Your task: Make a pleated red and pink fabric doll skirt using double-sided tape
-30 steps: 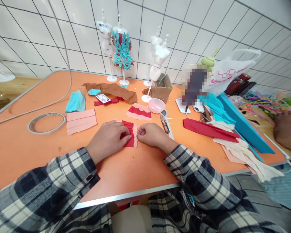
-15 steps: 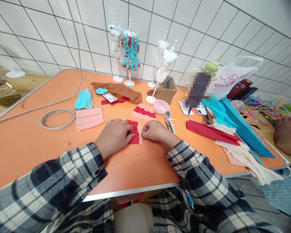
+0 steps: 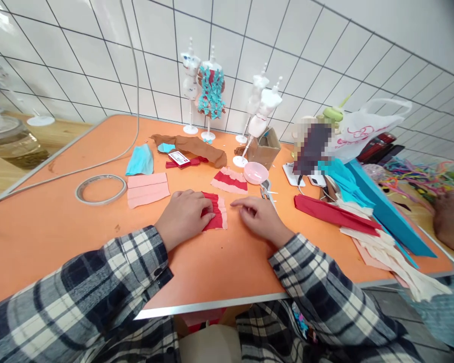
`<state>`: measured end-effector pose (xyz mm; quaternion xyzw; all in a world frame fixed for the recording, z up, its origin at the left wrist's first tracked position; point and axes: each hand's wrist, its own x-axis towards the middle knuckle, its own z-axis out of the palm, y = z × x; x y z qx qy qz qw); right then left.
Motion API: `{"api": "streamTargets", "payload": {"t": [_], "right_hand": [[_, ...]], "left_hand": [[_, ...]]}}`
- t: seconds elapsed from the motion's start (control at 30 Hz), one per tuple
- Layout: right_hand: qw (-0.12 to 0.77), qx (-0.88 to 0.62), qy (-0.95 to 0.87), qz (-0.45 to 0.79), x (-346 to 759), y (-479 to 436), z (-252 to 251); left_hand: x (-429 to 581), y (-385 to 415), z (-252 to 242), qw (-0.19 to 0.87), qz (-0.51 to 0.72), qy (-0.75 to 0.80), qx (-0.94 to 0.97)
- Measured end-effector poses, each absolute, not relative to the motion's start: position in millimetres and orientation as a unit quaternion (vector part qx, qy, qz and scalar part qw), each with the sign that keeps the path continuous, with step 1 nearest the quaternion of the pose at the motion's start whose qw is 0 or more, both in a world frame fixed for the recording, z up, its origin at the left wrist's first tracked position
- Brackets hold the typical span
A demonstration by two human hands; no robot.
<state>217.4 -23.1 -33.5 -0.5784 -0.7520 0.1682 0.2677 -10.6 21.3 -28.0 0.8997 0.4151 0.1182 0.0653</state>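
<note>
A small gathered piece of red-and-pink fabric [image 3: 220,213] lies in front of me on the orange table. My left hand [image 3: 185,217] rests over its left part, thumb and fingers closed on the red area and hiding that side. To the right of the piece, and apart from it, is my right hand [image 3: 259,216]. Its index finger stretches toward the fabric while the other fingers curl loosely, with nothing seen in them. A similar pink piece with a red band [image 3: 230,180] lies just behind. Left of my hands is a folded pink piece [image 3: 147,189].
Behind stand small white mannequins [image 3: 263,108], one in a turquoise bow dress [image 3: 211,91]. A tape roll [image 3: 101,189], pink bowl [image 3: 256,173], thread snips [image 3: 267,190], cardboard box [image 3: 269,151] and red cloth [image 3: 333,216] lie around. Another person's hand [image 3: 451,222] is far right.
My right hand has let go of the fabric's right edge and moved a little right, its index finger now extended. My left hand stays on the piece. The view has shifted slightly.
</note>
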Motion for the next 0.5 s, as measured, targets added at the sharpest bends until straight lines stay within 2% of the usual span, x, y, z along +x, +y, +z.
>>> {"api": "streamTargets", "payload": {"t": [0.1,0.27,0.5], "right_hand": [[0.187,-0.538,-0.817,0.093,212,-37,-35],[0.054,-0.555,-0.829,0.048,204,-36,-32],[0.031,-0.558,-0.826,0.065,206,-32,-30]], "left_hand": [[-11,21,-28,0.076,0.121,0.419,0.897],[-15,26,-28,0.104,0.113,0.419,0.895],[-25,39,-22,0.131,0.085,0.398,0.904]]}}
